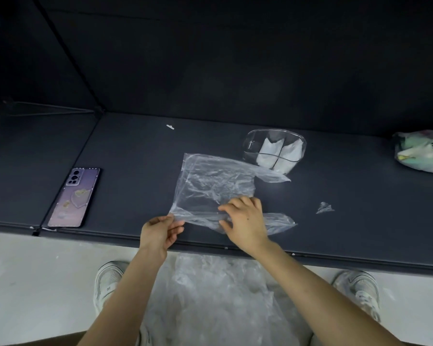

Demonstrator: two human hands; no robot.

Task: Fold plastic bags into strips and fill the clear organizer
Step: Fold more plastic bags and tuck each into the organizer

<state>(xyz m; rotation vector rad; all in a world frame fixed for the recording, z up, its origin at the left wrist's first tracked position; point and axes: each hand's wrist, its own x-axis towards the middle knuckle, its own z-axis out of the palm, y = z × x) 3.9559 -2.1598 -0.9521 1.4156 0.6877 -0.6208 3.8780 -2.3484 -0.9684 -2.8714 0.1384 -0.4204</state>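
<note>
The bag (210,181) lay flat on the dark surface (135,151) in front of you, its long axis running left to right. Its closed bottom faced left and its two handles pointed right. The far handle reached toward the organizer (274,151), and the near one trailed along the front edge of the surface. The bag was thin, clear and heavily creased, and its near edge was turned over into a narrow band. Your left grip (160,233) pinched the bag's near-left corner between thumb and fingers, lifting it slightly off the surface. Your right grip (245,221) sat on the near edge, right of the middle, with its fingers bent and the folded band caught between thumb and fingertips. The near handle stuck out past it to the right. The organizer stood just beyond the bag's far-right corner. It was transparent with a cross divider, and white folded bags filled its compartments. A phone (74,197) lay face down well to the left, and a colourful bundle (421,152) sat at the far right. A small plastic scrap (324,208) lay right of the bag. More clear bags (215,295) were heaped below the surface, between your shoes (108,278).
</note>
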